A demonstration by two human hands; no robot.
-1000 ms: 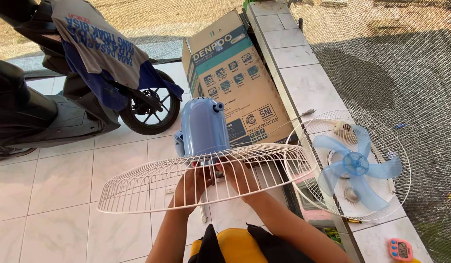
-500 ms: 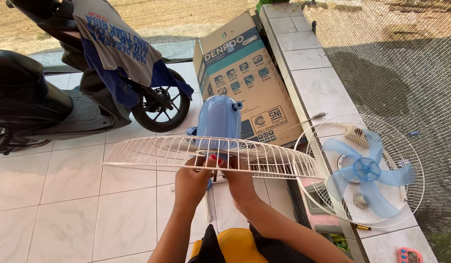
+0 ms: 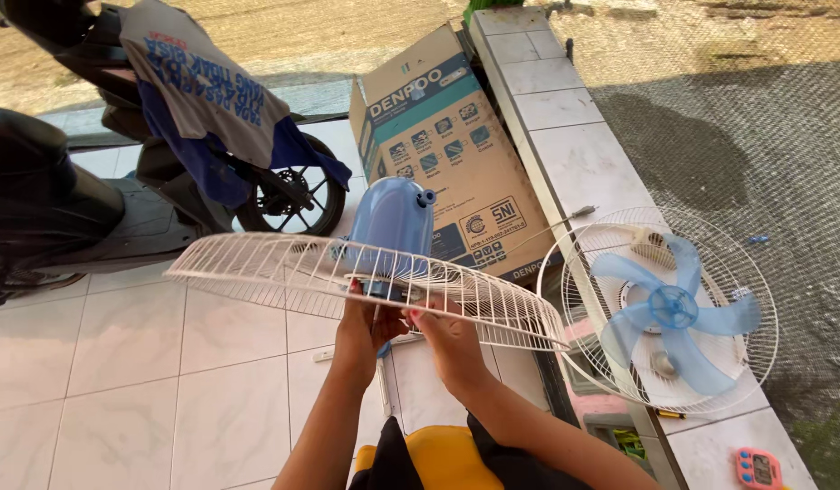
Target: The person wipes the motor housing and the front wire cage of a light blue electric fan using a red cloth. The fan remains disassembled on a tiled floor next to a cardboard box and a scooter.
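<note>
A blue fan motor housing (image 3: 390, 222) stands upright with a white wire rear guard (image 3: 257, 268) fitted around its front, seen almost edge-on. My left hand (image 3: 364, 325) and my right hand (image 3: 444, 338) are both under the guard at its centre, fingers closed on the hub of the motor. To the right, a second white wire guard (image 3: 583, 272) lies flat on the tiled ledge with a translucent blue fan blade (image 3: 671, 306) resting inside it.
A printed cardboard box (image 3: 443, 145) leans against the tiled ledge (image 3: 565, 136) behind the fan. A scooter (image 3: 102, 200) draped with a shirt is parked at the left. A pink digital timer (image 3: 757, 468) lies on the ledge at bottom right. White floor tiles lie below.
The guard and motor have tilted: its left side rose and its right side dropped. My hands stayed at the hub, turning slightly.
</note>
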